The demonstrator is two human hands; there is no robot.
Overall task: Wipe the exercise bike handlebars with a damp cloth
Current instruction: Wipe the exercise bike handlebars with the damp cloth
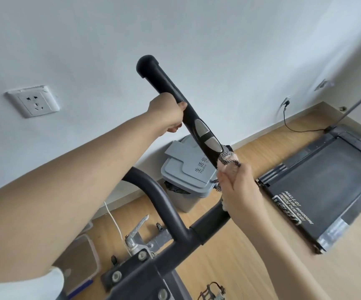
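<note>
The black right handlebar [170, 89] of the exercise bike rises toward the wall, with silver pulse sensor plates [207, 135] on its lower half. My left hand [167, 112] grips the bar just above the sensors. My right hand [238, 187] is shut on a checkered black-and-white cloth [227, 160], which is wrapped around the bar just below the sensors. The curved bar [160, 195] and crossbar [205, 228] of the handlebar run below my arms to the bolted stem [131, 269].
A grey lidded bin [186, 172] stands on the wood floor by the white wall. A black treadmill [326, 187] lies at the right, its cable plugged into a wall socket [286, 102]. Another socket [33, 101] is on the left wall. A pedal [213, 292] shows at the bottom.
</note>
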